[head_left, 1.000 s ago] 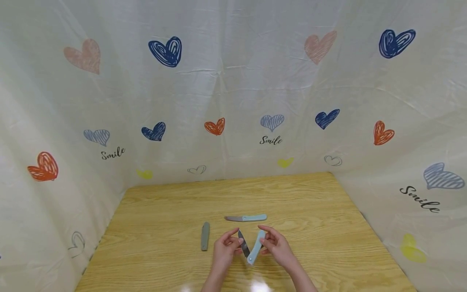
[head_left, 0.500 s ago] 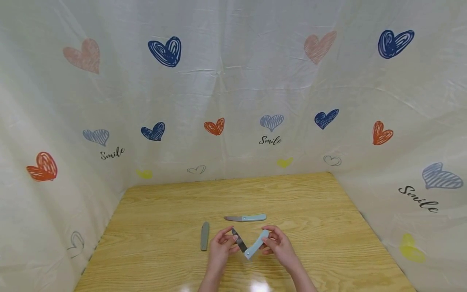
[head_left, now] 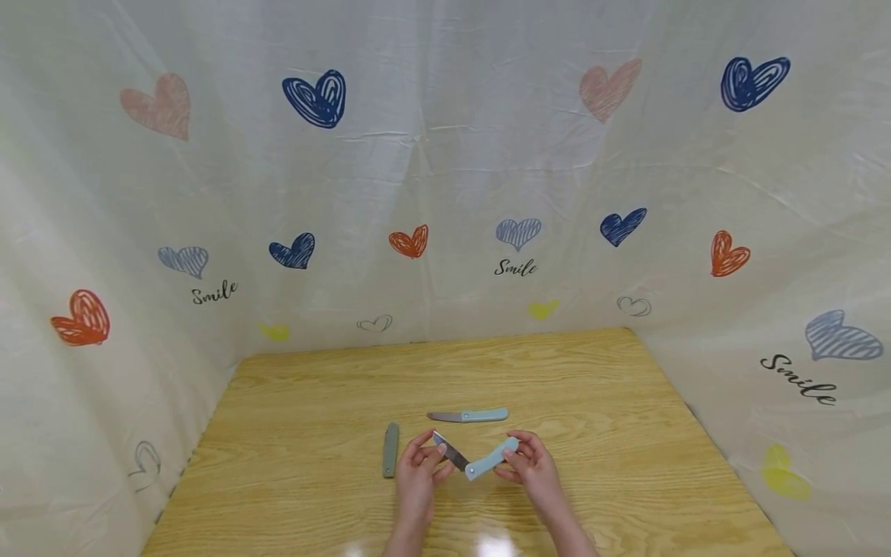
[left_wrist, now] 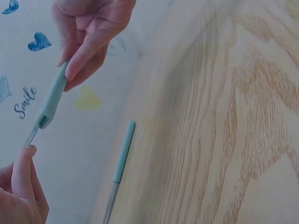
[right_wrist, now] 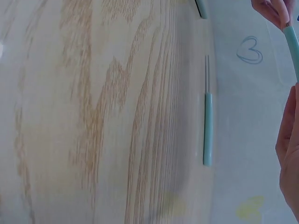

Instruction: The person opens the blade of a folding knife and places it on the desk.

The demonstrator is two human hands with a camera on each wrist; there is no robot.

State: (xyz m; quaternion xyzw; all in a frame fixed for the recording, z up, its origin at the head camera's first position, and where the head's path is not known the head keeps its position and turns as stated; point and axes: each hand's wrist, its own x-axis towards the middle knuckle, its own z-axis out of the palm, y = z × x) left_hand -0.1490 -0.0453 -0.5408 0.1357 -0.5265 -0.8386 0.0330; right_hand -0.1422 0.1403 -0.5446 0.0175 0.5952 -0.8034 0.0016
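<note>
Between both hands, above the table, is a folding knife (head_left: 490,460) with a light blue handle and a dark blade, half unfolded into a wide V with its pivot lowest. My left hand (head_left: 416,478) pinches the blade near its tip between thumb and fingers. The handle's far end is gripped by my right hand (head_left: 536,472), thumb on the near face. In the left wrist view the right hand (left_wrist: 93,35) holds the handle above, while the left hand (left_wrist: 23,191) pinches the blade below. The right wrist view shows only part of the handle (right_wrist: 292,49).
A second light blue folding knife (head_left: 485,415) lies unfolded behind the hands, blade pointing left. Left of the left hand lies a folded grey-green knife (head_left: 390,450). The wooden table (head_left: 313,495) meets a curtain (head_left: 445,162) printed with hearts at the back and sides.
The blade has swung outward from the handle, widening the V. The left hand has shifted slightly left with the blade; the right hand has tilted the handle flatter. The pivot has risen.
</note>
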